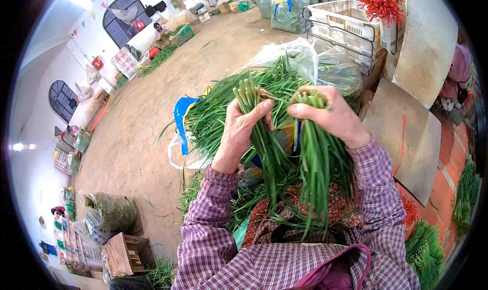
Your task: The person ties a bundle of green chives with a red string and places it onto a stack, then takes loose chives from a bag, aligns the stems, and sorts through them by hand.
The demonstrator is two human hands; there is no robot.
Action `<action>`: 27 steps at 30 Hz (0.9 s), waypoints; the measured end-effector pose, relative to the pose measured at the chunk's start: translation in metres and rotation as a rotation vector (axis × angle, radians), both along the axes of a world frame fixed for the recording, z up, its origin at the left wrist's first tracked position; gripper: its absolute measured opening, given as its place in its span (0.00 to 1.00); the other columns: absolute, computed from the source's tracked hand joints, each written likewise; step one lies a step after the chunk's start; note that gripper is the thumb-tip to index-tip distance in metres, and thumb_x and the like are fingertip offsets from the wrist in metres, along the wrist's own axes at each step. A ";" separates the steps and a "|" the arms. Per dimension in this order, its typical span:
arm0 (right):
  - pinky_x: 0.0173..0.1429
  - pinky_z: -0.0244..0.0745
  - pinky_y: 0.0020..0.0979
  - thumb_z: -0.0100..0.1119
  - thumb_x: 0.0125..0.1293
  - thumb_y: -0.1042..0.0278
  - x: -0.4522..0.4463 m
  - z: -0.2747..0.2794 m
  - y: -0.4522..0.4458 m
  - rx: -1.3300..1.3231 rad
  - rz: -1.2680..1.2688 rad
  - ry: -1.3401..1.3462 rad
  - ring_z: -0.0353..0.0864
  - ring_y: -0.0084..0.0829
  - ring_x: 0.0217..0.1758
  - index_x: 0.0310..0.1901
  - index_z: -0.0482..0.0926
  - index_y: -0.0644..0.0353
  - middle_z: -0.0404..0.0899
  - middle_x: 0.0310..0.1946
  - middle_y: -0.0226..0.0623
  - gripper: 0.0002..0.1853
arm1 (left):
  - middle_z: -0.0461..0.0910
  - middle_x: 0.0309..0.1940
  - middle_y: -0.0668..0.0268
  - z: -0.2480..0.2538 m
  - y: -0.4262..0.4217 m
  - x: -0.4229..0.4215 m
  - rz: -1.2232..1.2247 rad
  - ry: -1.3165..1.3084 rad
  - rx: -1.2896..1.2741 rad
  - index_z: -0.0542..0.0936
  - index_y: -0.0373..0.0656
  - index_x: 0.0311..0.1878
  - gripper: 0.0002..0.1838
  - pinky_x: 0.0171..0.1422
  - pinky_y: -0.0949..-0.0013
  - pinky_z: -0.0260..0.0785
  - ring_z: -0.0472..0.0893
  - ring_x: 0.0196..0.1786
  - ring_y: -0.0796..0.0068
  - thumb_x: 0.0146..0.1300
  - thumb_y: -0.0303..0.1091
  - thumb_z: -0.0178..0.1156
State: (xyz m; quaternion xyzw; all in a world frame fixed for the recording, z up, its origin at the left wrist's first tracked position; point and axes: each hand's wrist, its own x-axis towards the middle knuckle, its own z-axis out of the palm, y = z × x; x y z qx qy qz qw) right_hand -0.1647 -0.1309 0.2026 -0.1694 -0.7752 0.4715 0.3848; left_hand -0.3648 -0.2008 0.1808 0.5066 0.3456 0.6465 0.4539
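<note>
My left hand (241,125) is closed around a bunch of long green stalks (265,153), with the pale cut ends up by the thumb and the leaves hanging down. Close beside it on the right, my right hand (333,112) grips a second bunch (317,163), whose leaves droop over my lap. The two bunches are apart. Behind both hands lies a large heap of green leaves (218,104) on plastic sheeting, with a blue strip (182,122) at its left edge.
White crates (343,21) in a metal rack stand at the upper right, below red ties (381,3). Boards (406,137) lean at the right. Tied green bundles (426,252) lie lower right. A filled bag (112,216) and wooden crate (122,254) are lower left. People sit far back.
</note>
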 end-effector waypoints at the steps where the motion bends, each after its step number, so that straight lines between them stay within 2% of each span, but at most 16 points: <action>1: 0.32 0.69 0.21 0.66 0.60 0.61 0.009 0.006 -0.002 -0.046 -0.005 -0.003 0.76 0.16 0.26 0.34 0.83 0.62 0.79 0.23 0.26 0.11 | 0.73 0.28 0.68 -0.001 0.001 0.000 0.046 0.022 0.011 0.75 0.36 0.47 0.13 0.28 0.72 0.73 0.74 0.28 0.78 0.65 0.31 0.64; 3: 0.34 0.72 0.21 0.66 0.60 0.60 0.026 0.017 -0.010 -0.106 -0.003 -0.001 0.78 0.17 0.28 0.35 0.83 0.62 0.80 0.24 0.28 0.13 | 0.73 0.28 0.68 -0.007 0.004 -0.012 0.037 0.015 -0.013 0.75 0.36 0.47 0.12 0.27 0.72 0.73 0.74 0.27 0.78 0.65 0.31 0.64; 6: 0.35 0.73 0.21 0.65 0.60 0.59 0.049 0.021 -0.013 -0.136 0.055 -0.041 0.79 0.18 0.28 0.36 0.83 0.62 0.80 0.24 0.27 0.13 | 0.72 0.30 0.69 -0.018 0.011 -0.030 0.069 -0.074 -0.041 0.73 0.39 0.46 0.12 0.27 0.73 0.70 0.72 0.28 0.78 0.64 0.32 0.64; 8: 0.33 0.71 0.23 0.65 0.60 0.59 0.044 0.014 -0.010 -0.117 0.068 -0.090 0.77 0.18 0.27 0.37 0.83 0.64 0.79 0.23 0.30 0.14 | 0.69 0.30 0.70 -0.020 0.012 -0.034 0.001 -0.127 -0.047 0.72 0.41 0.46 0.13 0.27 0.74 0.69 0.71 0.28 0.79 0.65 0.33 0.64; 10: 0.31 0.69 0.26 0.66 0.59 0.60 0.028 0.002 -0.006 0.284 -0.071 -0.188 0.74 0.19 0.25 0.38 0.82 0.66 0.77 0.21 0.34 0.15 | 0.68 0.29 0.70 -0.016 0.010 -0.026 -0.039 -0.149 -0.052 0.71 0.42 0.45 0.12 0.27 0.74 0.68 0.70 0.29 0.79 0.66 0.34 0.64; 12: 0.30 0.68 0.28 0.67 0.58 0.59 0.019 -0.002 -0.005 0.329 -0.121 -0.142 0.72 0.21 0.24 0.40 0.82 0.66 0.75 0.20 0.37 0.16 | 0.67 0.29 0.71 -0.009 0.009 -0.019 -0.067 -0.172 -0.043 0.71 0.42 0.45 0.12 0.27 0.74 0.68 0.70 0.29 0.79 0.67 0.35 0.63; 14: 0.30 0.69 0.27 0.67 0.59 0.59 0.014 0.004 -0.014 0.247 -0.130 -0.114 0.74 0.21 0.23 0.41 0.82 0.63 0.77 0.21 0.36 0.16 | 0.66 0.30 0.70 -0.004 0.009 -0.015 -0.046 -0.203 -0.049 0.70 0.44 0.44 0.11 0.28 0.74 0.68 0.70 0.30 0.79 0.69 0.37 0.60; 15: 0.30 0.70 0.26 0.67 0.58 0.60 0.011 0.007 -0.021 0.243 -0.082 -0.152 0.75 0.21 0.23 0.40 0.83 0.59 0.79 0.21 0.34 0.13 | 0.67 0.30 0.70 -0.003 0.009 -0.013 -0.039 -0.204 -0.040 0.70 0.44 0.43 0.10 0.29 0.74 0.69 0.70 0.30 0.78 0.71 0.38 0.58; 16: 0.30 0.73 0.27 0.67 0.58 0.61 0.006 0.004 -0.026 0.279 -0.072 -0.220 0.79 0.22 0.23 0.41 0.83 0.54 0.81 0.22 0.34 0.11 | 0.67 0.30 0.70 -0.002 0.011 -0.012 -0.043 -0.204 -0.041 0.70 0.44 0.43 0.10 0.29 0.74 0.69 0.70 0.30 0.78 0.71 0.38 0.58; 18: 0.31 0.76 0.32 0.67 0.58 0.59 -0.008 -0.006 -0.038 0.423 -0.067 -0.188 0.83 0.29 0.25 0.42 0.83 0.50 0.82 0.23 0.35 0.12 | 0.67 0.30 0.70 0.000 0.013 -0.011 -0.026 -0.214 -0.054 0.70 0.44 0.43 0.10 0.30 0.73 0.69 0.71 0.31 0.78 0.71 0.38 0.58; 19: 0.33 0.77 0.37 0.68 0.56 0.59 -0.015 -0.008 -0.043 0.521 -0.111 -0.199 0.84 0.38 0.28 0.43 0.82 0.49 0.82 0.25 0.38 0.13 | 0.68 0.30 0.69 0.001 0.014 -0.011 -0.012 -0.197 -0.066 0.71 0.44 0.42 0.10 0.30 0.73 0.70 0.71 0.31 0.77 0.71 0.39 0.57; 20: 0.34 0.77 0.39 0.67 0.56 0.60 -0.022 -0.013 -0.046 0.547 -0.141 -0.203 0.84 0.42 0.30 0.42 0.82 0.49 0.81 0.24 0.39 0.12 | 0.68 0.30 0.69 0.002 0.013 -0.009 -0.008 -0.197 -0.067 0.71 0.44 0.42 0.10 0.30 0.73 0.70 0.71 0.31 0.77 0.71 0.39 0.57; 23: 0.34 0.77 0.39 0.67 0.56 0.60 -0.031 -0.021 -0.045 0.573 -0.151 -0.201 0.83 0.43 0.30 0.37 0.81 0.52 0.81 0.24 0.40 0.10 | 0.69 0.30 0.69 0.003 0.012 -0.007 -0.009 -0.202 -0.104 0.72 0.42 0.43 0.11 0.31 0.72 0.70 0.71 0.31 0.77 0.72 0.40 0.56; 25: 0.33 0.78 0.38 0.66 0.56 0.60 -0.029 -0.025 -0.044 0.637 -0.098 -0.249 0.83 0.40 0.27 0.31 0.79 0.55 0.80 0.22 0.39 0.09 | 0.69 0.30 0.69 0.001 0.014 -0.014 -0.007 -0.221 -0.102 0.72 0.42 0.43 0.11 0.31 0.72 0.70 0.71 0.31 0.77 0.73 0.40 0.55; 27: 0.30 0.78 0.36 0.65 0.57 0.61 -0.020 -0.026 -0.054 0.550 0.124 -0.294 0.82 0.33 0.23 0.27 0.78 0.55 0.80 0.19 0.37 0.09 | 0.69 0.30 0.70 0.001 0.016 -0.023 0.016 -0.245 -0.091 0.72 0.41 0.44 0.12 0.31 0.72 0.69 0.71 0.31 0.78 0.73 0.41 0.55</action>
